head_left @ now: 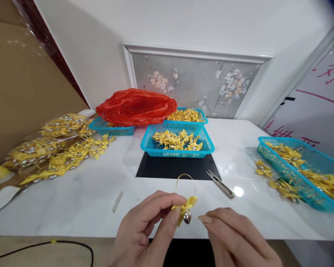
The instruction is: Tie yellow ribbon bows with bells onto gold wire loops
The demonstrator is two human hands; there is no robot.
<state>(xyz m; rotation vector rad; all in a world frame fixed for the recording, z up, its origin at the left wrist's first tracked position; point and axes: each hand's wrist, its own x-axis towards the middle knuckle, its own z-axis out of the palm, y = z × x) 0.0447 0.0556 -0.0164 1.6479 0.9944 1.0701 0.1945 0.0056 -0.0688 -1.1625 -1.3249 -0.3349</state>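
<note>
Between the thumb and fingers of my left hand [150,226] is a yellow ribbon bow [190,202] with a shiny silver bead [187,216] hanging below it. A thin gold wire hoop [184,174] rises above the bow. Just right of the bead, apart from it, my right hand [233,233] has its thumb and fingertips pressed together; whatever they pinch, if anything, is too small to make out. Thread snips [220,183] lie on the white table [80,207] beyond the right hand.
A blue basket [178,153] of yellow bows stands on a black mat [175,168]. Behind are another basket [206,120] and a red plastic bag [136,107]. Bow strands [69,152] heap at left. At right, loose bows [285,189] lie beside a filled blue basket [323,155].
</note>
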